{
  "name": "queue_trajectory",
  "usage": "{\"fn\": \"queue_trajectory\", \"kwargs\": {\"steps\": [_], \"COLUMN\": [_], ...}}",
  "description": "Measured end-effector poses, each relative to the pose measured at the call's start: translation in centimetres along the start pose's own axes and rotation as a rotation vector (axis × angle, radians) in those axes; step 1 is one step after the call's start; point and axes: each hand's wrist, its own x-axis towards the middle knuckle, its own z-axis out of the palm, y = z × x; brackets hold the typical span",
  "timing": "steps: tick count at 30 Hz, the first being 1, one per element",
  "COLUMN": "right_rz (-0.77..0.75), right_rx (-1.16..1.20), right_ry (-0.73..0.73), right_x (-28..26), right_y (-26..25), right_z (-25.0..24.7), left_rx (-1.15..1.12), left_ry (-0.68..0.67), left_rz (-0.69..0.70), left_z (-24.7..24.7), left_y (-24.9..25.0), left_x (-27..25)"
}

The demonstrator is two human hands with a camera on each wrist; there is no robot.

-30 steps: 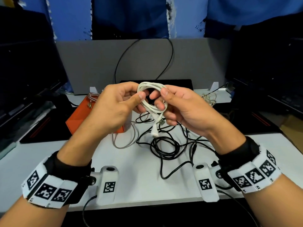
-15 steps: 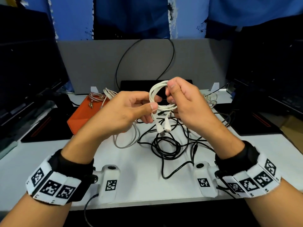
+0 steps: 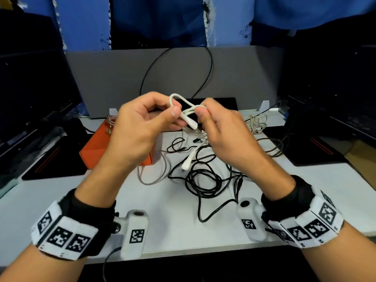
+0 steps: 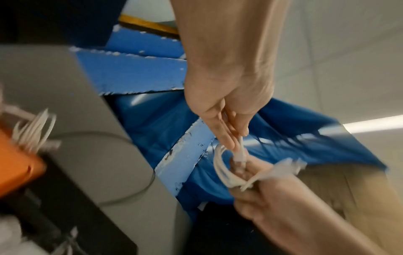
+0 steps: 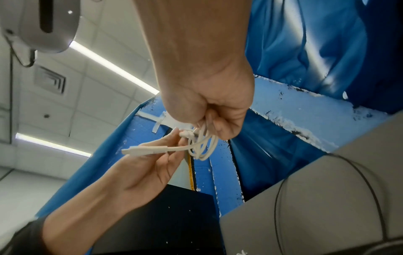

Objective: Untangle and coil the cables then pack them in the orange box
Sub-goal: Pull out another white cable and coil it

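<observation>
the white cable is pinched above the worktop middle by both grips, left hand and right hand, its coil unfinished, one bundle sits on the orange box by the left edge, black cables left tangled.

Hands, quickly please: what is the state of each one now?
Left hand: closed, fingers pinching the thin white coiled cable.
Right hand: closed, gripping the same white cable's coil.
</observation>
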Motion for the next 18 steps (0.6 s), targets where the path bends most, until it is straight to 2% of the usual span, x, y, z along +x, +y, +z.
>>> {"fn": "queue_trajectory", "kwargs": {"steps": [2, 3, 6, 9, 11, 13, 18], "right_rz": [0.023, 0.036, 0.101, 0.174, 0.179, 0.13, 0.085], "right_rx": [0.077, 0.109, 0.265, 0.469, 0.519, 0.485, 0.379], "right_ry": [0.004, 0.003, -0.046, -0.127, -0.172, -0.192, -0.179], "right_x": [0.1, 0.2, 0.4, 0.4, 0.3, 0.1, 0.4], "right_y": [0.2, 0.3, 0.6, 0.7, 0.6, 0.5, 0.9], "right_z": [0.0, 0.0, 0.2, 0.5, 0.7, 1.0, 0.9], "left_rx": [0.354, 0.493, 0.614, 0.627, 0.464, 0.292, 0.304], "left_ry": [0.028, 0.031, 0.022, 0.048, -0.008, -0.135, -0.265], "left_rz": [0.232, 0.302, 0.334, 0.254, 0.109, 0.005, -0.118], "left_z": [0.4, 0.5, 0.3, 0.4, 0.4, 0.3, 0.2], "left_y": [-0.3, -0.5, -1.0, -1.7, -1.9, -2.0, -2.0], "left_x": [-0.4, -0.5, -0.5, -0.3, -0.3, -0.2, -0.2]}}
